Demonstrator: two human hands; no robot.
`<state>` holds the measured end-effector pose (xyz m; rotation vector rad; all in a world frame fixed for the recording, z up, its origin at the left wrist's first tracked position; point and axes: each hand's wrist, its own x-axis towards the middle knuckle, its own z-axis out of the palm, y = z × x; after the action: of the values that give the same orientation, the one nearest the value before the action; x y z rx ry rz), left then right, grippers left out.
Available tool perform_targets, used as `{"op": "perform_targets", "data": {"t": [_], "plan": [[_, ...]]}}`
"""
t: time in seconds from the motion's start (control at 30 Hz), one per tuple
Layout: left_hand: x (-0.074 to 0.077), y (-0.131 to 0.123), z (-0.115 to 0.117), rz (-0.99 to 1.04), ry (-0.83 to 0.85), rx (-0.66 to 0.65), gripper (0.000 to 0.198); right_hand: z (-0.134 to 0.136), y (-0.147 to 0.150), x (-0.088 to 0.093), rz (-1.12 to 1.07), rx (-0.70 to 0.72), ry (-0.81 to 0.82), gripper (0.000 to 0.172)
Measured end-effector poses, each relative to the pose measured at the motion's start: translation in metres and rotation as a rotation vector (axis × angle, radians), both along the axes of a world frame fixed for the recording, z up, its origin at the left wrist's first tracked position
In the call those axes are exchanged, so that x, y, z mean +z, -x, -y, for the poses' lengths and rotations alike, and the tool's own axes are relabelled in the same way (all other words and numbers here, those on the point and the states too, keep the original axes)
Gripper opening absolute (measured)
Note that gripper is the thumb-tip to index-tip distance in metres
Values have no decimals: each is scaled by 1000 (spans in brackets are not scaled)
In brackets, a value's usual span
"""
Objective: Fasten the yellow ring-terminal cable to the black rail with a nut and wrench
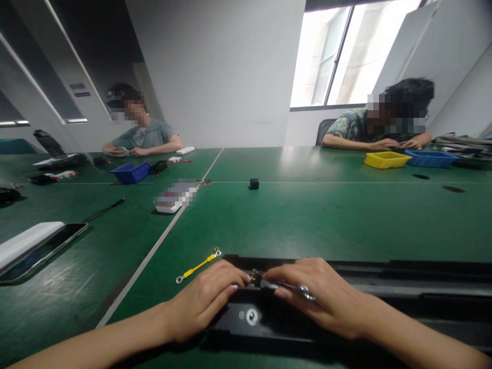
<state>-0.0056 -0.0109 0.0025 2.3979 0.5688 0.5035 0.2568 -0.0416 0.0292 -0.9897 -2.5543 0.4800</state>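
Observation:
A long black metal housing [269, 315] lies in front of me, running off to the right. My right hand [326, 292] is closed around a shiny silver wrench [303, 291], whose far end reaches into the housing's left end. There, a small brass-coloured fitting [254, 275] shows between my two hands. My left hand [209, 292] rests on the housing's left end, fingers pressed together, with its fingertips at that fitting. What they pinch, if anything, is hidden. Beside my left hand lies a yellow cable with ring terminals [199, 267] on the green table.
On the green table [307, 215] stand a small black block [254, 183], a white device [175, 197] and a phone [46, 253]. Farther back are a dark blue bin [132, 173], a yellow bin [386, 160] and a blue bin [430, 159]. Two people sit across the table.

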Motion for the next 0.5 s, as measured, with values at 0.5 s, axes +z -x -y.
{"op": "perform_targets", "data": {"t": [0.5], "plan": [[-2, 0, -2, 17, 11, -2, 25, 0, 0, 0, -5, -2, -6, 27]]}}
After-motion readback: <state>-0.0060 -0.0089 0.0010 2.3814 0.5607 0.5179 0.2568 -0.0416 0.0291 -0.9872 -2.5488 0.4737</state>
